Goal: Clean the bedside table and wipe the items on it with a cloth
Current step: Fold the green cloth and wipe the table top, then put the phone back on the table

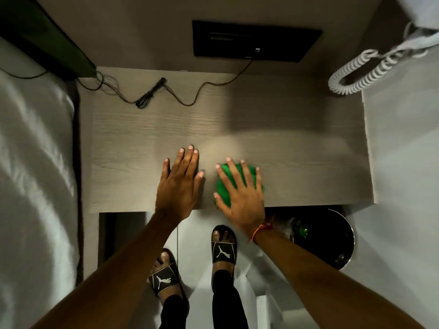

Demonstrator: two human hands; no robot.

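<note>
A: Bedside table [297,148] fills the middle of the view, pale wood grain; where is the cloth?

B: Green cloth [229,180] sits bunched near the front edge, about five o'clock from the table's centre; the right hand [240,193] presses flat on it, fingers spread.

A: And the other?

B: The left hand [180,184] lies palm-down on bare wood just beside it, at its nine o'clock, holding nothing; a thin black cable [166,91] trails along the back at eleven o'clock; a coiled white cord [363,72] hangs at two o'clock.
</note>
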